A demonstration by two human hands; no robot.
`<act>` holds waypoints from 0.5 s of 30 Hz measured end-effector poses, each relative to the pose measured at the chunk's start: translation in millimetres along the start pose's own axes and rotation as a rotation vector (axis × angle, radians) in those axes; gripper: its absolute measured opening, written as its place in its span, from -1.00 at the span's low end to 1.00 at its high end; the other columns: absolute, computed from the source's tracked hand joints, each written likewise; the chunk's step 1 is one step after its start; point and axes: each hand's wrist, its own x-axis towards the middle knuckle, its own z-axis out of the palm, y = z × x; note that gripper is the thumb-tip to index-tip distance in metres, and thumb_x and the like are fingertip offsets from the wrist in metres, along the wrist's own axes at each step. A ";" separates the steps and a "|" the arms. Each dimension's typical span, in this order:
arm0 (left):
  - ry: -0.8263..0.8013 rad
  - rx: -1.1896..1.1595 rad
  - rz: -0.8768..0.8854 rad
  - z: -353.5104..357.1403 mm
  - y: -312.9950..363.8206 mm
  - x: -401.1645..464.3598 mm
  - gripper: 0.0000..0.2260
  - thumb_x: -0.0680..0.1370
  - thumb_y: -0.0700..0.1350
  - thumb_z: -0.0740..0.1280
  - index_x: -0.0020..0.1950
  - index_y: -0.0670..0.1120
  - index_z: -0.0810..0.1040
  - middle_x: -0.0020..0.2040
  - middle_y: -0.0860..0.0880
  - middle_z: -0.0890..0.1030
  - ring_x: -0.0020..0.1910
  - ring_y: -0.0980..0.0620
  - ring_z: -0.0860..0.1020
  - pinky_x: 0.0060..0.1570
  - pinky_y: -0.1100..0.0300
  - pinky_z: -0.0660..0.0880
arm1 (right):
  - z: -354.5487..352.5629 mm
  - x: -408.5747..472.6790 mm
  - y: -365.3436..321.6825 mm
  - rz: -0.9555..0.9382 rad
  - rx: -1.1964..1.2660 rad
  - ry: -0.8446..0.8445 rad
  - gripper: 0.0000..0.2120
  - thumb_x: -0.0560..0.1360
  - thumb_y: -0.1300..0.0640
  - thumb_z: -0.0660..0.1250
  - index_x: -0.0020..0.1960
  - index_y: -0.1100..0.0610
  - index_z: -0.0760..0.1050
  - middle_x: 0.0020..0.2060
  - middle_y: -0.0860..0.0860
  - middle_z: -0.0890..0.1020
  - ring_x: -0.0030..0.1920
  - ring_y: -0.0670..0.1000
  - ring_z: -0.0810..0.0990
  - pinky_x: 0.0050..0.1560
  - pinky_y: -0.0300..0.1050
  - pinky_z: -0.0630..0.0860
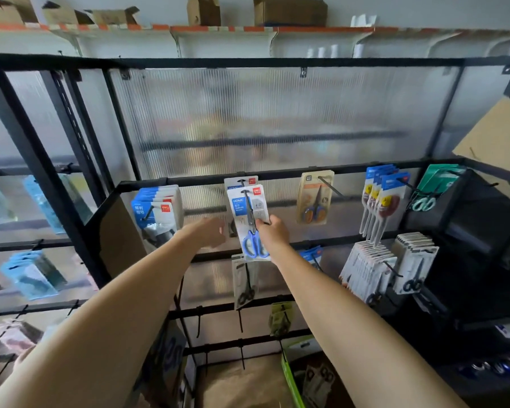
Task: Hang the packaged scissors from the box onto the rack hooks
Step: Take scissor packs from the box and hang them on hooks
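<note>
The person's right hand (273, 231) grips a white-and-blue carded pack of blue-handled scissors (251, 222) by its right edge, fingers (261, 222) curled round the card about halfway down. The pack stands nearly upright, its top hole on a black metal hook (243, 192) that juts from the upper black crossbar of the black wire rack (277, 173); another pack of the same kind hangs just behind it on that hook. The left hand (209, 232) is raised just left of the pack, blurred, with fingers loosely spread and holding nothing; whether it touches the card cannot be told. To the left on the same bar hangs a bunch of blue-topped scissor packs (158, 209); to the right hang a beige card with orange-handled scissors (315, 197), a row of blue-and-yellow packs (382, 198) and a green pack with pale mint handles (433, 187). Lower bars carry stacks of grey-white packs with black scissors (389, 266). At the bottom, between the arms, a green-edged cardboard box (292, 381) holds more packaged scissors, dim and blurred.
</note>
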 end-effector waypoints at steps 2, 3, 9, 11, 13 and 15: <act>-0.005 0.020 -0.021 -1.4 -1.6 7.3 -0.74 0.57 -0.07 0.30 0.26 -0.03 0.50 0.15 -0.02 0.57 0.04 0.01 0.54 0.04 0.15 0.51 | 4.5 15.2 -2.2 0.016 -0.017 -0.020 -0.73 0.61 0.00 0.25 0.20 0.15 0.53 0.10 0.09 0.63 0.06 0.10 0.61 -0.06 -0.14 0.44; 0.000 0.028 -0.027 -1.6 -2.9 10.9 -0.74 0.56 -0.06 0.30 0.24 -0.04 0.52 0.09 -0.01 0.59 -0.02 0.03 0.57 0.01 0.15 0.55 | 7.1 21.9 -3.2 0.020 -0.010 -0.027 -0.72 0.61 -0.01 0.25 0.20 0.14 0.54 0.11 0.10 0.64 0.07 0.11 0.61 -0.06 -0.13 0.44; -0.025 0.025 -0.060 3.0 -3.4 25.8 -0.71 0.60 -0.03 0.29 0.30 -0.05 0.50 0.21 -0.01 0.55 0.13 0.01 0.54 0.17 0.15 0.46 | 19.6 51.8 -3.3 0.083 -0.003 -0.039 -0.66 0.58 -0.06 0.30 0.19 0.18 0.53 0.08 0.10 0.64 -0.06 0.07 0.59 -0.22 -0.19 0.39; -0.041 0.040 -0.071 6.1 -2.2 27.4 -0.68 0.60 0.01 0.29 0.32 -0.05 0.49 0.27 -0.01 0.52 0.20 -0.01 0.50 0.21 0.13 0.40 | 22.3 57.8 1.1 0.115 -0.011 -0.003 -0.56 0.55 -0.12 0.32 0.24 0.20 0.47 0.12 0.11 0.61 0.03 0.10 0.60 -0.09 -0.11 0.50; -0.078 0.036 -0.081 11.5 -1.8 29.1 -0.67 0.59 0.04 0.30 0.31 -0.04 0.49 0.29 -0.02 0.51 0.23 -0.02 0.47 0.21 0.11 0.38 | 22.2 60.3 10.1 0.149 -0.037 0.012 -0.47 0.52 -0.12 0.34 0.33 0.21 0.39 0.22 0.16 0.54 0.17 0.17 0.56 0.14 0.06 0.54; -0.099 0.027 -0.070 19.5 -0.8 31.0 -0.66 0.58 0.06 0.31 0.31 -0.03 0.50 0.30 -0.02 0.50 0.23 -0.03 0.47 0.21 0.11 0.37 | 16.3 57.7 20.0 0.175 -0.073 0.002 -0.43 0.50 -0.09 0.38 0.37 0.22 0.35 0.27 0.17 0.50 0.23 0.20 0.53 0.22 0.10 0.51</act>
